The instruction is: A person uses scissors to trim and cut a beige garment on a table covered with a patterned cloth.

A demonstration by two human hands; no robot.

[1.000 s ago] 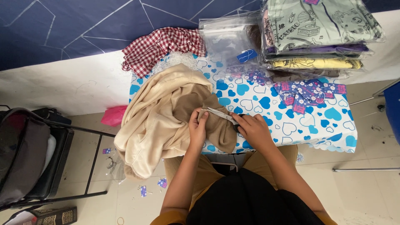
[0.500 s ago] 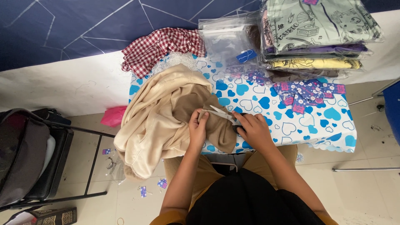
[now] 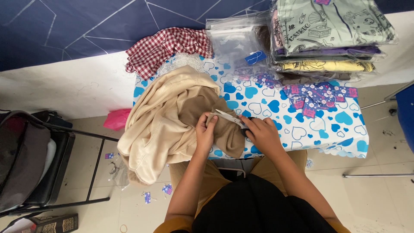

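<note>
The person's left hand (image 3: 205, 133) pinches a fold of the beige garment (image 3: 172, 116), thumb and fingers clenched on the darker tan part of the cloth. The right hand (image 3: 263, 134) grasps a pair of scissors (image 3: 229, 118), its fingers closed round the handles, which are mostly hidden under the hand. The blades point away from that grip, up and toward the left hand, so the long axis of the scissors runs slantwise from the right hand to the pinched fold. Their tip lies just beside the left fingers and touching, or almost touching, the cloth; whether the blades are parted cannot be told. The left hand is the nearer one to the fold, and the bulk of the garment spreads out beyond it, hanging over the edge of the table (image 3: 340, 129) with its heart-patterned cover. Farther from both hands lie a red checked cloth (image 3: 166, 48), a stack of bagged shirts (image 3: 327, 34) and some small floral purple pieces (image 3: 317, 96).
</note>
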